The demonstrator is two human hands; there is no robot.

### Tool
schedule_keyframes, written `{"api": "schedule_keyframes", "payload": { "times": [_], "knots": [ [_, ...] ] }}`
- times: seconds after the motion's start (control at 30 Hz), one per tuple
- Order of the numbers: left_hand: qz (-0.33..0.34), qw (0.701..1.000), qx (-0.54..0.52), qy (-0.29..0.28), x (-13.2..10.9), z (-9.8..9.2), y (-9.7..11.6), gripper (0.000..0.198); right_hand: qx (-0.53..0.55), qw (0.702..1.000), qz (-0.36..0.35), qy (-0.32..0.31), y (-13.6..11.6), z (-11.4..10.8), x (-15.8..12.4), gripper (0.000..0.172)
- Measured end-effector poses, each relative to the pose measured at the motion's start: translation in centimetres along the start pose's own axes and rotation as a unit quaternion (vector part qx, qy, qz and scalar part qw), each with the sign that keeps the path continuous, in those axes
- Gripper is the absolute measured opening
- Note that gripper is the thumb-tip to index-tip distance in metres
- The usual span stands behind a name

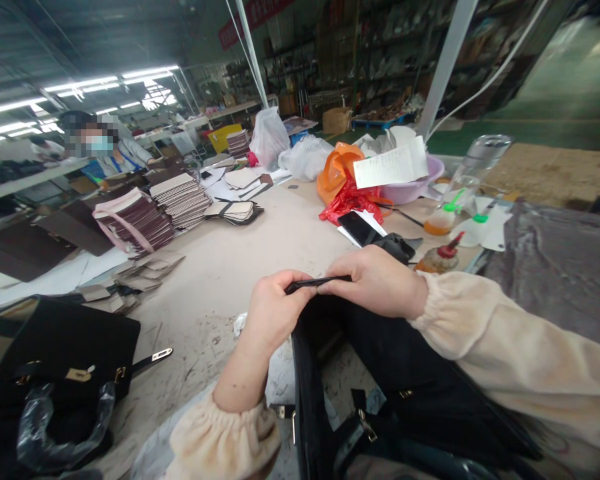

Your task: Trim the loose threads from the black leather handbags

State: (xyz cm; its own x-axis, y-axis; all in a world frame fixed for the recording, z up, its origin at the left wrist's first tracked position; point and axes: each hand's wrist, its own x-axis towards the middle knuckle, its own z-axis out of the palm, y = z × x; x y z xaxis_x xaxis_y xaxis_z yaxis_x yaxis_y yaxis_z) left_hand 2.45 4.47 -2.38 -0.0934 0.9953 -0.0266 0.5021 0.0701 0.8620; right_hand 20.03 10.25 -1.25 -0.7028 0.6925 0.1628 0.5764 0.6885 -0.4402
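Black bag (pixel 415 367) nearest, bottom centre, beside right sleeve (pixel 510 347); mouth gaping, dark sides flexible-looking, small gold fitting (pixel 406 394) on one panel. Left hand (pixel 277 307) and right hand (pixel 377 280) both closed in pinch, thumbs against fingers, close together on thin black edge (pixel 296 285) above bag's mouth, worktop (pixel 265 247) beyond. Step in hand: seemingly pressing or aligning edge. Next move likely calls for even finger pressure along it. Whether edge joins bag: cannot tell.

Characters on the red banner (pixel 254 20) and lines on the white sheet (pixel 393 167) are too blurred to read
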Motion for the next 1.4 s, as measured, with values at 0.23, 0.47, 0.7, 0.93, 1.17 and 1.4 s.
{"api": "schedule_keyframes", "payload": {
  "times": [0.23,0.47,0.7,0.93,1.17,1.4],
  "knots": [
    [0.008,1.000,0.016,-0.006,0.2,0.0,0.4,0.016,-0.027,1.000,-0.003,-0.014,0.4,-0.2,0.0,0.028],
    [0.029,0.999,0.007,-0.023,0.4,-0.1,0.0,0.016,-0.147,0.988,-0.001,-0.046,-0.2,-0.4,1.1,0.023],
    [-0.001,0.999,-0.053,-0.006,0.3,-0.1,-0.4,0.013,-0.093,0.994,-0.014,-0.054,-0.4,0.1,1.9,0.038],
    [-0.017,0.997,-0.072,-0.005,0.4,-0.2,-0.3,0.015,-0.061,0.996,-0.031,-0.049,0.4,0.1,1.7,0.049],
    [-0.002,0.999,-0.044,-0.015,0.5,-0.5,-0.1,0.016,-0.039,0.996,-0.042,-0.062,0.5,0.0,1.8,0.044],
    [-0.009,0.998,-0.059,-0.004,0.5,-0.3,-0.2,0.015,-0.038,0.997,-0.041,-0.061,0.5,0.0,1.8,0.042]
  ]
}}
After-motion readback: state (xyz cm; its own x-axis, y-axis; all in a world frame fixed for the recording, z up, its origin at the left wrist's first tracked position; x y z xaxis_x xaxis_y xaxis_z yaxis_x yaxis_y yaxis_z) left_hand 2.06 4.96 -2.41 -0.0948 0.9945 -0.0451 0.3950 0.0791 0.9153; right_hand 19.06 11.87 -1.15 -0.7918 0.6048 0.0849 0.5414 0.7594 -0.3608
